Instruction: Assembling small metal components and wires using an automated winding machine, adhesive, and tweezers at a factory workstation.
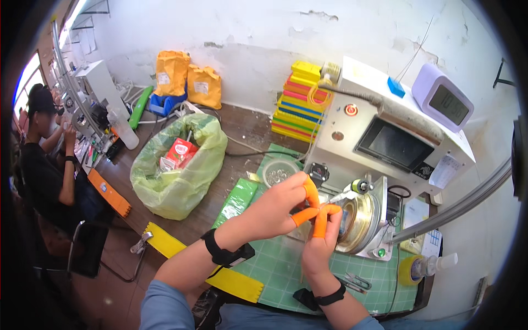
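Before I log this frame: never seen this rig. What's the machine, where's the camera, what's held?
No robot here: a head-worn fisheye camera looks down at a person's hands. The left hand and right hand, wearing orange finger covers, meet fingertip to fingertip; anything held is too small to make out. Behind them stands a white machine with a dark screen. On the green mat are a round dish of small parts and metal snips. A yellow-green bag stands left.
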### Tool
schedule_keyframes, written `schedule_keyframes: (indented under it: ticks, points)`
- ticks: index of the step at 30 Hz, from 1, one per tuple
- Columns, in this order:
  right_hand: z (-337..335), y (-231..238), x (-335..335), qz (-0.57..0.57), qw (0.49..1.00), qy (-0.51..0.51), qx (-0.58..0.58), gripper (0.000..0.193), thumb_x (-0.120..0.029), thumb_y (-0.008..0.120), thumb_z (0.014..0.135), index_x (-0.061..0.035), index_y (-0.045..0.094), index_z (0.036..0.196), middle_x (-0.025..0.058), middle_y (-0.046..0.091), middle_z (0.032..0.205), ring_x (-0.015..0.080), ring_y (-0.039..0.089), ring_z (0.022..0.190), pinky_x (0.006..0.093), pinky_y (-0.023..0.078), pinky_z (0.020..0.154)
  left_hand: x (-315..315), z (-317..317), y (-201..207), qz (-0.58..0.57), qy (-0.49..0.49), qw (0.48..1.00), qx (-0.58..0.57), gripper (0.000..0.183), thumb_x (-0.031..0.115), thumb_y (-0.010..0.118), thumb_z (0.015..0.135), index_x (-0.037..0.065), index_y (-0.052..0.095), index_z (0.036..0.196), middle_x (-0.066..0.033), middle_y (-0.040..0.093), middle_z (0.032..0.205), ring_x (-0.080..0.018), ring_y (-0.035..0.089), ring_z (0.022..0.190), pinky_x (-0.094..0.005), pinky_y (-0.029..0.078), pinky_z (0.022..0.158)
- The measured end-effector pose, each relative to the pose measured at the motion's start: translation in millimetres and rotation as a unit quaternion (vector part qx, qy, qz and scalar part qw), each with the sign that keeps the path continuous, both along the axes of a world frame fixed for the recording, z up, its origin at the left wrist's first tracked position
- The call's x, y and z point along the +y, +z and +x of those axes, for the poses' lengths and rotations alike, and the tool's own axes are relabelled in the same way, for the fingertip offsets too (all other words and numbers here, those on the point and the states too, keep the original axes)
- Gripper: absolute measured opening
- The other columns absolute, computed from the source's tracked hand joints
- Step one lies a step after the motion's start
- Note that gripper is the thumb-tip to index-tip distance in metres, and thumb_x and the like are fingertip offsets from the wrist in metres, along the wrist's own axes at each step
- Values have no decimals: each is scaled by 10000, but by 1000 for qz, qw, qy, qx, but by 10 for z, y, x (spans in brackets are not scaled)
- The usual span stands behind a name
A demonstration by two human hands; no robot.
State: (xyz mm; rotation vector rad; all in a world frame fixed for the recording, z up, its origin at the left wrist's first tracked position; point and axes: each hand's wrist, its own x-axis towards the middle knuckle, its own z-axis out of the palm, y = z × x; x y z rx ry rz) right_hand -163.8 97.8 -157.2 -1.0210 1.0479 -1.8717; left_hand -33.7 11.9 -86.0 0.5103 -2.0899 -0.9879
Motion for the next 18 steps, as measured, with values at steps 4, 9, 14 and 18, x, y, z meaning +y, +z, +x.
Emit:
schedule_keyframes:
  ticks: [4, 9, 14, 18]
  points:
    - [2, 20, 27, 17, 1000, -8, 8, 61, -128, 466, 1118, -93, 448, 1166, 17, 468, 1087, 106, 469, 996, 274, 409, 929, -91, 2, -78, -219, -13, 975, -28, 209, 51, 767, 876, 28, 631, 1032, -111, 590, 1063, -311, 622, 958, -416, 519, 816]
    - [42, -31, 501, 49, 998, 23, -26, 77, -152, 472, 1115, -84, 473, 1152, 2, 488, 1024, 92, 476, 926, 266, 415, 864, 236, 109, -102, -273, -60, 960, 4, 277, 43, 761, 855, 34, 654, 1111, -113, 665, 1120, -307, 653, 1035, -494, 508, 989]
    - [40, 60, 522, 122, 956, 109, -245, 202, -275, 471, 1112, -102, 530, 1197, -5, 537, 940, 127, 528, 823, 323, 498, 805, 179, 105, -245, -185, -71, 979, 54, 211, 24, 706, 910, 24, 646, 1113, -125, 656, 1042, -360, 654, 1011, -542, 418, 1180]
    - [-491, 130, 956, 122, 935, 266, -198, 315, -336, 481, 1108, -68, 620, 1200, 66, 640, 1057, 181, 607, 838, 382, 524, 785, 103, -176, -101, 23, -164, 982, 97, 82, 52, 707, 944, 26, 646, 991, -100, 683, 952, -327, 667, 935, -444, 467, 1107]
